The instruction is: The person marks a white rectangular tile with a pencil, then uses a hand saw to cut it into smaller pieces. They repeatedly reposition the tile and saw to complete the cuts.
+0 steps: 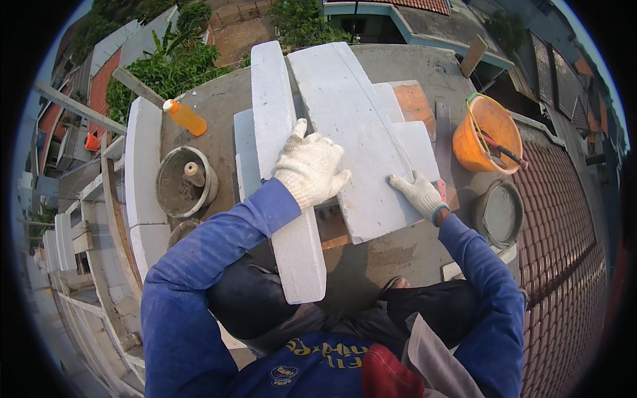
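A long, narrow pale-grey lightweight block (273, 99) slants toward my lap, beside a wide slab-like block (355, 126) of the same material. My left hand (310, 166), in a white knit glove, lies over the narrow block's right side and the gap, thumb apart from the fingers. The gloved right hand (421, 194) rests at the wide block's right edge, thumb spread on its top; some fingers are hard to see. Beneath are more pale blocks (418, 142) and a reddish-brown board (413, 99). A small pink-red piece (441, 189) shows beside my right hand.
An orange bucket (488, 132) holding a red-handled tool and a dark bucket (499, 212) stand right. Left are a mortar pail (187, 182) with a wooden-handled tool, an orange bottle (186, 118) and a low block wall (146, 166). Roof tiles (561, 239) lie beyond the right edge.
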Action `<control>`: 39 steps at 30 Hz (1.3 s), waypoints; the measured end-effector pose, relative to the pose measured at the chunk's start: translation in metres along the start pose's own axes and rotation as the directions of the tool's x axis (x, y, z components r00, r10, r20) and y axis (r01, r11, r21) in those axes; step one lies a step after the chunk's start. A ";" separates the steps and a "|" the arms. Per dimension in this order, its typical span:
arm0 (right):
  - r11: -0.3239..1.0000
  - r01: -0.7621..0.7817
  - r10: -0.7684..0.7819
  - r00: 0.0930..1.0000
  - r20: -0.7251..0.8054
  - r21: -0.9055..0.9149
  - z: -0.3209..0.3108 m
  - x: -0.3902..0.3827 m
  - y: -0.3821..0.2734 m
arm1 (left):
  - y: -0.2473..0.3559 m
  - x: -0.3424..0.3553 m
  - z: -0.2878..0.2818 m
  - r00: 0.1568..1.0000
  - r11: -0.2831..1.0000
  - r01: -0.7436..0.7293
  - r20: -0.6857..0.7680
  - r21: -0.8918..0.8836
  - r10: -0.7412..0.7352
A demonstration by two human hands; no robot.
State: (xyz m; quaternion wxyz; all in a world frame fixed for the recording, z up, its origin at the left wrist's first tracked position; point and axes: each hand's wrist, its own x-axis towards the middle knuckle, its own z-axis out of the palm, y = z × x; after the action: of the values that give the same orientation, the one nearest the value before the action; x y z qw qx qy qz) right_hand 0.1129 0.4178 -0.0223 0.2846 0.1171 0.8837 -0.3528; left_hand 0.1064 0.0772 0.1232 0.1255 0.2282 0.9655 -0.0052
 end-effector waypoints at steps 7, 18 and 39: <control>0.999 0.027 -0.029 0.998 -0.051 -0.037 0.001 -0.006 -0.004 | 0.003 0.003 -0.008 0.996 1.000 0.029 0.080 0.002 -0.029; 0.998 0.006 -0.010 0.998 -0.068 -0.056 0.001 -0.007 -0.006 | 0.000 0.000 0.002 0.999 1.000 0.007 -0.032 -0.027 -0.008; 0.998 0.002 -0.007 0.998 -0.068 -0.067 0.002 -0.006 -0.006 | -0.001 0.001 0.006 0.999 0.999 0.006 -0.040 -0.048 -0.008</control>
State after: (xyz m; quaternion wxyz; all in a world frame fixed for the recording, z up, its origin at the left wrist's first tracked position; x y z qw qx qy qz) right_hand 0.1166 0.4114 -0.0164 0.2574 0.1177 0.9043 -0.3196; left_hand 0.1063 0.0759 0.1172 0.1115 0.2216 0.9685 0.0220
